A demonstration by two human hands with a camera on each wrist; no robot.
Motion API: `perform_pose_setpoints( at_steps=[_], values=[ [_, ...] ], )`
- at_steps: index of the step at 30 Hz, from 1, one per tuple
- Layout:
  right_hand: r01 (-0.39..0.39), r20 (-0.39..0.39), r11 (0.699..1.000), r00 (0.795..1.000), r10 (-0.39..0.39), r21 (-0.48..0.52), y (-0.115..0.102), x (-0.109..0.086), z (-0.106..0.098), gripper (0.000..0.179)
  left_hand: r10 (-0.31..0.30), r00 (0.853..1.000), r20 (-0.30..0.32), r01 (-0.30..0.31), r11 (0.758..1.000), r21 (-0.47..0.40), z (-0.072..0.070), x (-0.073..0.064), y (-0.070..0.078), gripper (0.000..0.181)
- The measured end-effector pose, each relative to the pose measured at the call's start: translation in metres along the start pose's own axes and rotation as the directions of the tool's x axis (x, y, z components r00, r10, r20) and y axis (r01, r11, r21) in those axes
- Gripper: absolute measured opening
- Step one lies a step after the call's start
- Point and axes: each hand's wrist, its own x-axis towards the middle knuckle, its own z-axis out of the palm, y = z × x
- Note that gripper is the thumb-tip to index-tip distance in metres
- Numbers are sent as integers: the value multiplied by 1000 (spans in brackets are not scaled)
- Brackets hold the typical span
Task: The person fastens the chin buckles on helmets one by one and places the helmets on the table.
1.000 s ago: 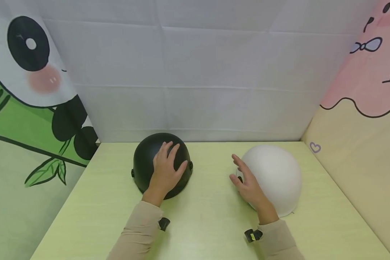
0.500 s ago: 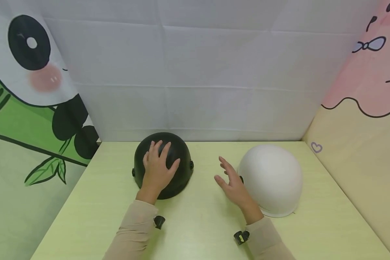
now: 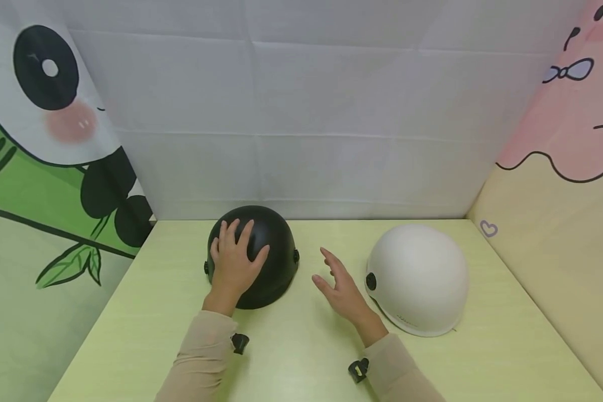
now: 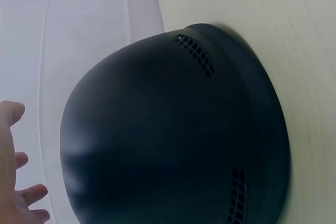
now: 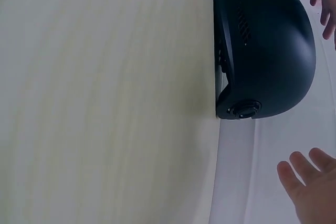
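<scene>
Hovering over the black helmet (image 3: 273, 268), the left hand (image 3: 233, 267) has its fingers spread, apparently off the shell. The right hand (image 3: 345, 296) is open too, thumb apart, holding nothing, between that helmet and the white helmet (image 3: 419, 276). Both helmets sit dome up on the table (image 3: 301, 346), the black one near the back wall (image 3: 331, 111). An off-centre push could tip or slide its smooth dome, likely toward the wall. The right sleeve (image 3: 399, 365) could also knock the white helmet if that arm swings outward.

Both hands (image 3: 233, 265) (image 3: 348, 296) raised, apart, fingers (image 3: 245, 233) extended
</scene>
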Motion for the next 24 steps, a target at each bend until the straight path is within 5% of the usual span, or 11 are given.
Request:
perform_pose_setpoints(
  at_steps=[24],
  values=[
    [-199,63,973,979,193,114,-18,18,37,70,-139,986,91,137,990,27,-7,-6,-20,73]
  ],
)
